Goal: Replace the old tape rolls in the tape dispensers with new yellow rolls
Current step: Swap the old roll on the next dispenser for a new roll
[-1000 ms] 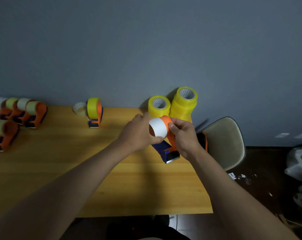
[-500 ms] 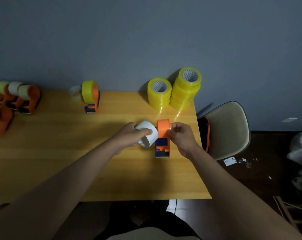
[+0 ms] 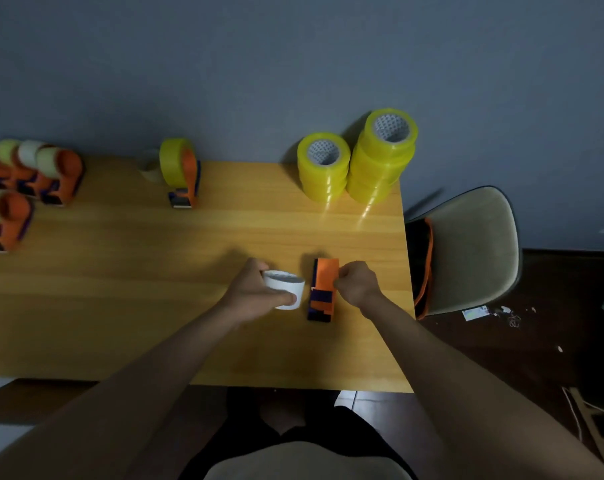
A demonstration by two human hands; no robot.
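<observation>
The left hand held a smooth white cardboard core in its grip; the right hand pinched the boxy orange plastic dispenser on the woodgrain bench.

A wooden table bore all items. At 12 to 1 o'clock stood two stacks of yellow rolls, touching each other at the far edge. At 11 o'clock stood a dispenser with a yellow roll, with a pale, blurred roll just beside it. At 9 to 10 o'clock was a cluster of orange dispensers with pale rolls. Near centre, toward 3 o'clock, rested an orange-and-dark dispenser without a roll.
</observation>
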